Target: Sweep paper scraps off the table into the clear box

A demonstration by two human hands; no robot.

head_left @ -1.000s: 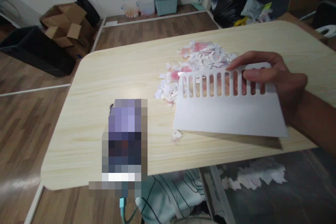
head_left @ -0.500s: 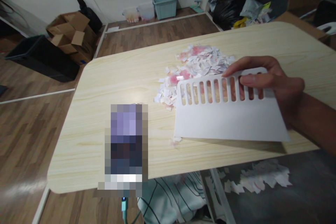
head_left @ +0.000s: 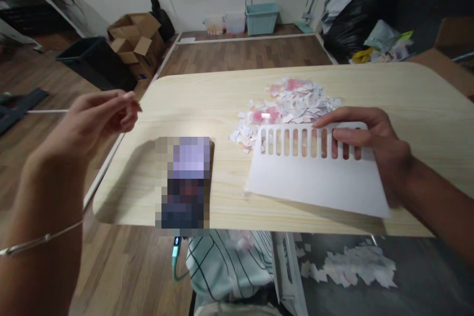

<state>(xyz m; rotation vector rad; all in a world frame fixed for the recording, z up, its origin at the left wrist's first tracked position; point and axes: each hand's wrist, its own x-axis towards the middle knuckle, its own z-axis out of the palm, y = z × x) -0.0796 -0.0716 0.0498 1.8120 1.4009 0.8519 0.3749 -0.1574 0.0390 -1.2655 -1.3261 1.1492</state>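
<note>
My right hand grips a white slotted board by its top edge, thumb on the near face and fingers behind. The board leans over the table, its row of long slots at the top. Just behind it lies a heap of small paper scraps, white with pink patches, partly hidden by the board. My left hand is raised over the table's left side, fingers curled and tips pinched together; whatever may be in them is hidden. Between my hands a blurred-out phone-like device lies on the table.
The pale wooden table has its near edge by my lap, where a checked cloth shows. More scraps lie below on a dark surface. A black bin, cardboard boxes, a teal tub and a black bag stand beyond.
My left hand has come into view from the left. The board has tilted, its right end now lower and nearer. A small scrap by its lower left corner no longer shows. The view has shifted.
</note>
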